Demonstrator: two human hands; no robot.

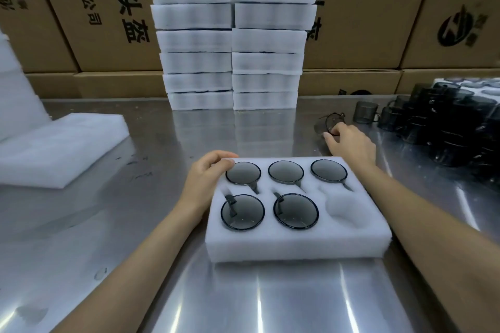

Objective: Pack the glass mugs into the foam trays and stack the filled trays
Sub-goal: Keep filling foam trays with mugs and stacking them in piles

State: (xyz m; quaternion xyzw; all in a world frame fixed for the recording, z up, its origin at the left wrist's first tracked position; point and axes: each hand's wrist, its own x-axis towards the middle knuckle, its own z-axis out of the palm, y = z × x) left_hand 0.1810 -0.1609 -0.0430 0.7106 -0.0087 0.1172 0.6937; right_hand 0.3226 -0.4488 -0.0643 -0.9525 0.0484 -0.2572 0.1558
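Foam tray at centre of the steel worktop: five of six pockets filled, near-right pocket vacant.

The left hand rests on the tray's far-left corner, fingers loosely curled over the edge beside the far-left mug, gripping nothing that can be made out. The right hand is beyond the tray's far-right corner, fingers curled round a loose glass mug lying tilted on the worktop; the mug is blurred, and the grip is only partly visible. More smoked-glass mugs are bunched at the right edge. Two stacks of filled trays stand side by side at the back, against cardboard cartons. Loose foam pieces lie to the left, well apart from the tray.
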